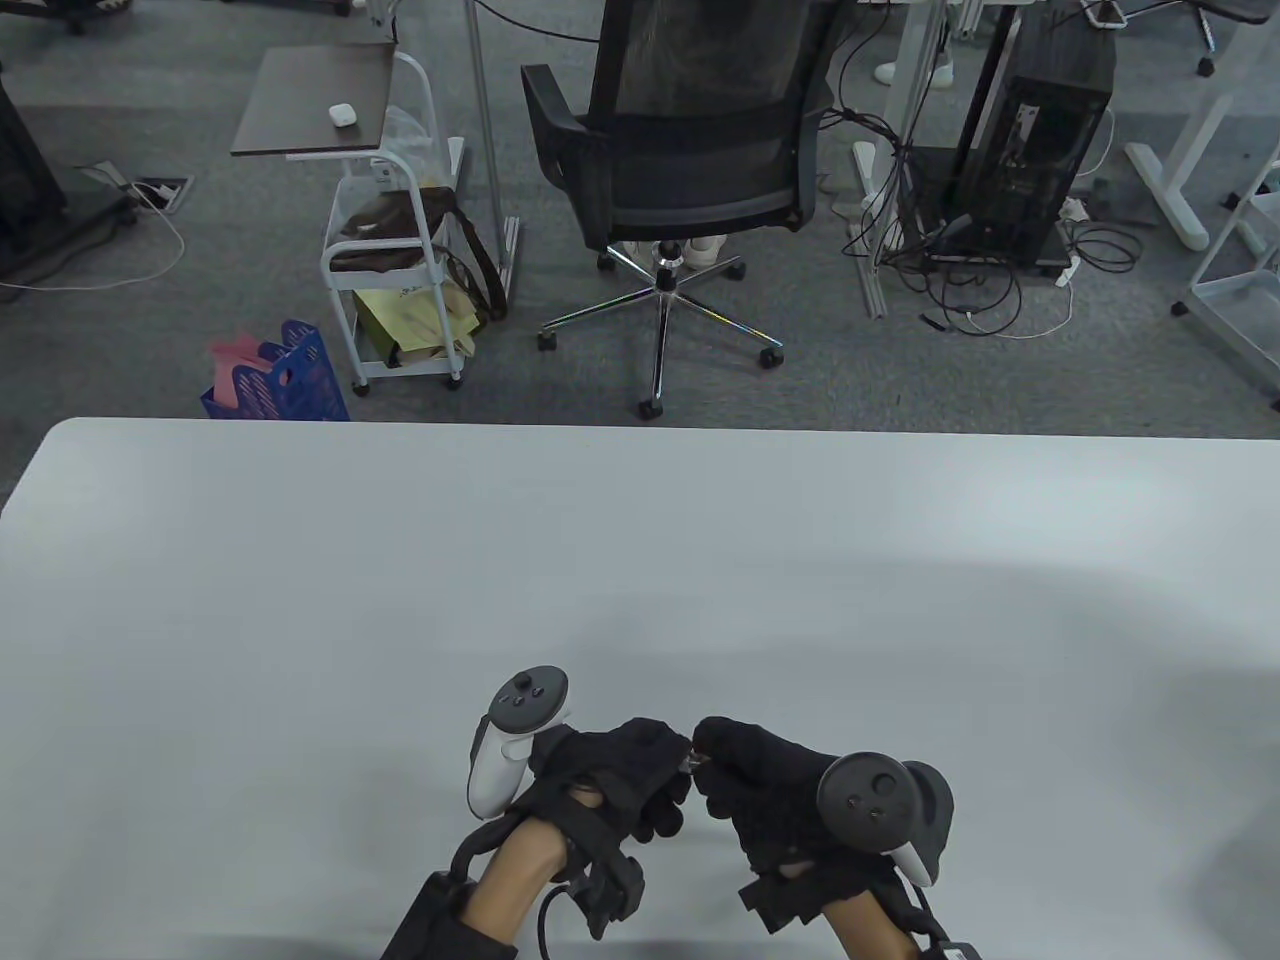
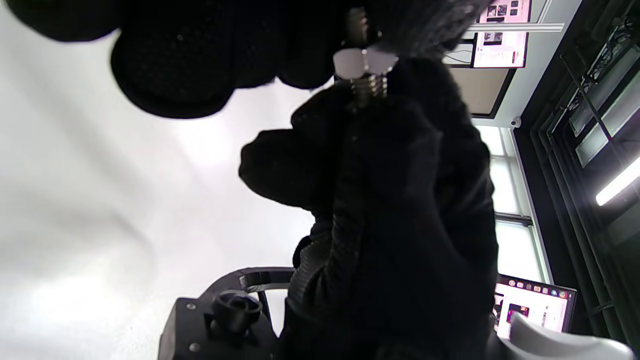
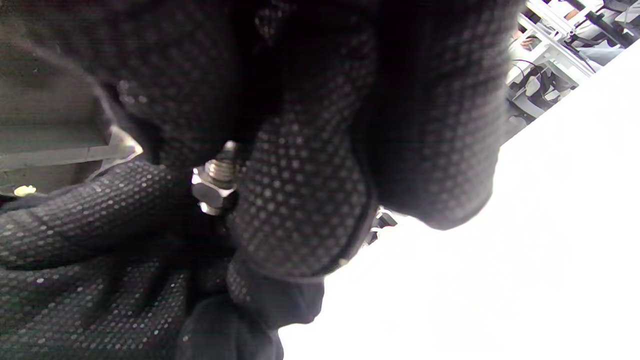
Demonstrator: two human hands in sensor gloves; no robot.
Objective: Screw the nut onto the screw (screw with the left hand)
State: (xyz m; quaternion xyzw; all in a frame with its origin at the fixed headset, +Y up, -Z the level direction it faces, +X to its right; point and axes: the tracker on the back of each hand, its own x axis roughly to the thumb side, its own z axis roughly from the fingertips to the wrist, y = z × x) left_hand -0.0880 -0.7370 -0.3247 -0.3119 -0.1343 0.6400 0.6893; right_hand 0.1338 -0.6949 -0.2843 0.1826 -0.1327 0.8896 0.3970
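Above the table's (image 1: 640,560) near edge, the left hand (image 1: 610,775) pinches the nut (image 2: 364,62) on the screw (image 3: 220,167) gripped by the right hand (image 1: 770,800): turn squarely, screw steady, avoiding cross-threading.

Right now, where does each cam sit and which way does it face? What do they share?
Table view: high at the person's side of the white table, looking down and out to the office floor; shows left hand and right hand meeting, trackers on both.
Left wrist view: low on the left wrist, tilted up toward monitors and ceiling light; gloved fingers at top.
Right wrist view: close under the right hand's fingers, table at lower right.
Shared: both wrist views show the nut on the screw between the hands.
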